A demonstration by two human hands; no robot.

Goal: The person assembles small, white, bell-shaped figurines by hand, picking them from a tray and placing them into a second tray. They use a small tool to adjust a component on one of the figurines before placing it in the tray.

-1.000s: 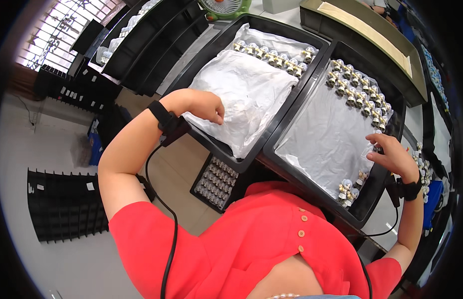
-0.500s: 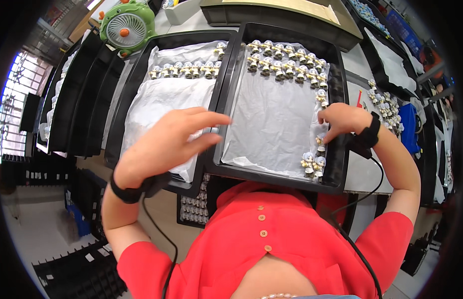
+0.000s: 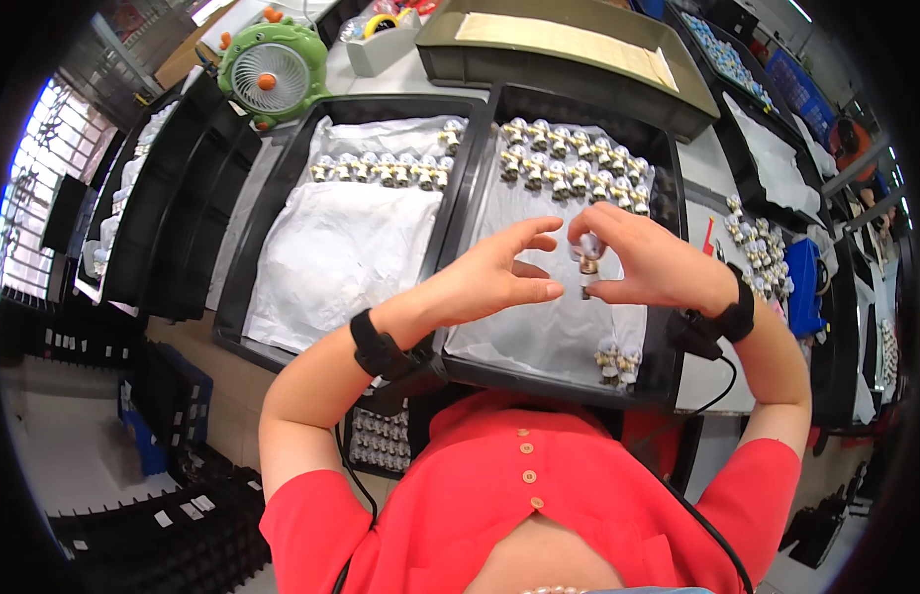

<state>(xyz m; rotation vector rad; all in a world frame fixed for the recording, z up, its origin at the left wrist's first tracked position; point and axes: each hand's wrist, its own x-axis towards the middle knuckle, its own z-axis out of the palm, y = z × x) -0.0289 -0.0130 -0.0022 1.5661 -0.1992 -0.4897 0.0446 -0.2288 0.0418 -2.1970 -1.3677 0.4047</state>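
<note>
Right hand (image 3: 658,262) is pinching a small fitting (image 3: 587,259) over the right tray (image 3: 668,213), left hand (image 3: 494,275) is hovering open beside it.

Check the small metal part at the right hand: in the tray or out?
Out. The right hand pinches the small metal part in its fingertips above the white liner of the right black tray; the left hand is alongside, open.

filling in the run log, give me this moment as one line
right hand: pinches small metal fitting | left hand: open beside it, not touching | over right black tray | more fittings in left black tray
</note>
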